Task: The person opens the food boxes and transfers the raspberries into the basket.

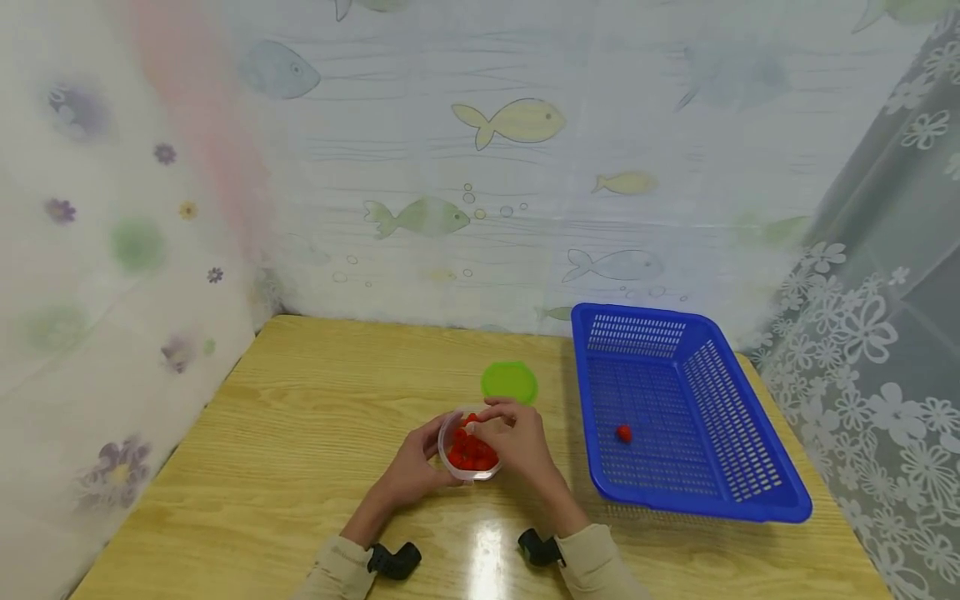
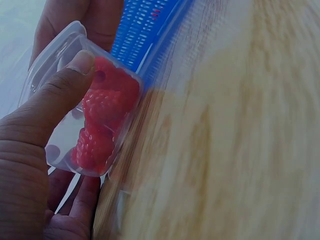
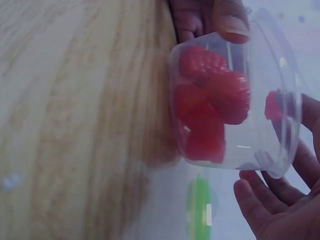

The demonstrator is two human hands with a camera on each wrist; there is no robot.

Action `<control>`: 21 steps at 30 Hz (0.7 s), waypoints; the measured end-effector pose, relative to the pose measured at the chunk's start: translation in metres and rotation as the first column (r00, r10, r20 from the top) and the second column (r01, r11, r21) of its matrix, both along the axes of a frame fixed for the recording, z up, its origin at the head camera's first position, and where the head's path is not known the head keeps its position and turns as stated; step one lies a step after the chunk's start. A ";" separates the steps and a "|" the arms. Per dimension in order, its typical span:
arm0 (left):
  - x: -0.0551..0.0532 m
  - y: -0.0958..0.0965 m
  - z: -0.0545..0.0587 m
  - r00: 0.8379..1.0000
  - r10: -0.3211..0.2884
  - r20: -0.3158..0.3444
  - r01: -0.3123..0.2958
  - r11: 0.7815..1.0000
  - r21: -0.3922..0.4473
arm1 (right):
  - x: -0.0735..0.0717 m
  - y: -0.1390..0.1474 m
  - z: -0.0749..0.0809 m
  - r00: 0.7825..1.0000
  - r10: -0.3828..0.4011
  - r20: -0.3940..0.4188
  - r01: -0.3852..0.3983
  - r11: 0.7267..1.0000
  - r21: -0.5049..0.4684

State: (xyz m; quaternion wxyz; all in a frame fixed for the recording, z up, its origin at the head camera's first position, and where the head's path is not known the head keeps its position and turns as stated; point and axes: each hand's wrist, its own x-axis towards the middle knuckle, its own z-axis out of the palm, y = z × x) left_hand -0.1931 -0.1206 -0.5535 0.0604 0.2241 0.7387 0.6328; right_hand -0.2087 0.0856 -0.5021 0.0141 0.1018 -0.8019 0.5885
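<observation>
A clear plastic tub (image 1: pixel 445 442) holding several red toy raspberries (image 1: pixel 468 454) is tilted just over the table. My left hand (image 1: pixel 415 468) grips it from the left, with the thumb (image 2: pixel 70 80) along the outside of its wall and fingers beneath. From the right, my right hand (image 1: pixel 519 442) reaches in over the rim. In the right wrist view a single red raspberry (image 3: pixel 273 105) shows at my right fingertips inside the tub, partly seen through the clear plastic. The raspberries there (image 3: pixel 210 95) lie heaped against the base.
A blue perforated basket (image 1: pixel 588 417) stands on the right of the wooden table (image 1: pixel 300 400), with one red raspberry (image 1: pixel 624 433) in it. Behind the tub lies a round green lid (image 1: pixel 509 381). Patterned curtains hang behind and at both sides.
</observation>
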 end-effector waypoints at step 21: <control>0.001 0.000 0.002 1.000 -0.012 0.027 0.012 1.000 0.019 | 0.007 0.002 0.026 0.997 0.037 -0.075 -0.044 0.995 -0.093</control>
